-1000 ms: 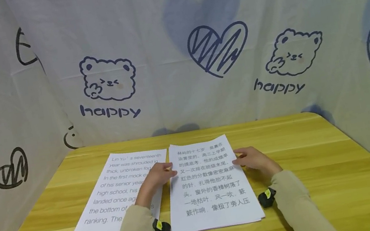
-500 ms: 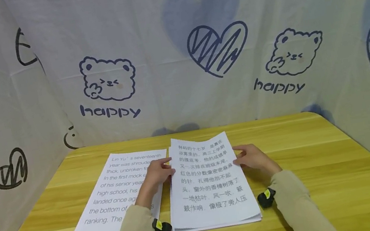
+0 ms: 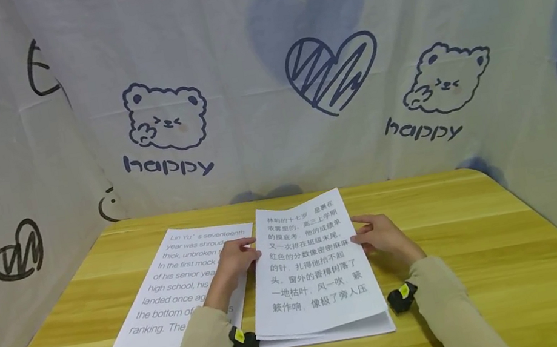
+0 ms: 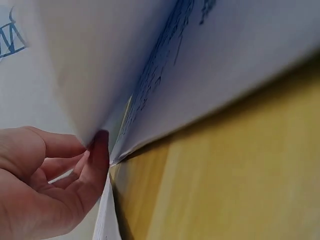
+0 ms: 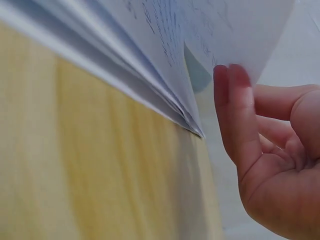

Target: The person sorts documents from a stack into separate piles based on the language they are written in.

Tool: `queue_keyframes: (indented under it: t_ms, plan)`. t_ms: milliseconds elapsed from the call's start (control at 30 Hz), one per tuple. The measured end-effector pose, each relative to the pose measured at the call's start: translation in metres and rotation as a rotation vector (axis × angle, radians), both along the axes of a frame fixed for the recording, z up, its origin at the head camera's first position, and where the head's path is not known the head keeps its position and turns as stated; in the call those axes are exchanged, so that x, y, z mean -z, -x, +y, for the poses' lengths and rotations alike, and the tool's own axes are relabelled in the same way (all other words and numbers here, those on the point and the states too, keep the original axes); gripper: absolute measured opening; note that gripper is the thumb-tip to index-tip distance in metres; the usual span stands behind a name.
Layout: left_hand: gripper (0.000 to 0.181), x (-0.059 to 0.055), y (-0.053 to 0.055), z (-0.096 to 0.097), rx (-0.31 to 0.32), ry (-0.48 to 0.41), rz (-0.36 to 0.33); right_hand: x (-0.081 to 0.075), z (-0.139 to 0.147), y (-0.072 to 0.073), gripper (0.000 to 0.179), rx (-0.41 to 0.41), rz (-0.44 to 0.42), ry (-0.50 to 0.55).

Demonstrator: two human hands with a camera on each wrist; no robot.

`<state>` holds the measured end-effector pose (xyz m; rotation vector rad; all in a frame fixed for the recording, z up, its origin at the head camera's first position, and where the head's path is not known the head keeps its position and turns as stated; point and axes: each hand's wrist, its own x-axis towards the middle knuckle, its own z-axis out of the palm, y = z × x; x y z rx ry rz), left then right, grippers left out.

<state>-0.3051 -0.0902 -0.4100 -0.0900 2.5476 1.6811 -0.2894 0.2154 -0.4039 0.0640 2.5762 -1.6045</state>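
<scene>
A sheet of paper printed with Chinese text is raised off a paper stack in the middle of the table. At its left edge my left hand pinches it between thumb and fingers; the left wrist view shows the hand with the sheet's edge between the fingertips. My right hand pinches the opposite edge, and in the right wrist view the fingers lie against the lifted sheet. Below it, the stack's layered edges rest on the wood. The lifted sheet bows slightly along its top.
Left of the stack lies another sheet with English text, partly covered by my left forearm. The yellow wooden table extends to the right. A white printed cloth hangs behind and at both sides.
The top sheet has risen from the stack, held by both hands, its upper edge higher and its lower edge lifted away. The papers beneath now show at the bottom. The English sheet stays put.
</scene>
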Motion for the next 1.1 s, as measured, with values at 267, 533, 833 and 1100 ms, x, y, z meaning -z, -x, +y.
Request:
queue_keyframes:
  t_ms: [267, 533, 833, 1100]
  plan:
    - [0.041, -0.001, -0.003, 0.002, 0.0, -0.037, 0.006, 0.002, -0.003, -0.001, 0.055, 0.032, -0.045, 0.118]
    - [0.049, -0.001, -0.001, 0.004, 0.004, -0.041, 0.009, 0.001, -0.001, -0.002, 0.056, 0.034, -0.049, 0.207]
    - [0.048, -0.001, 0.001, 0.007, -0.031, -0.163, 0.023, 0.001, 0.007, -0.003, 0.058, 0.039, -0.027, 0.216]
    - [0.048, 0.001, 0.004, 0.003, -0.045, -0.267, 0.039, -0.001, 0.006, -0.004, 0.055, 0.079, -0.011, 0.165]
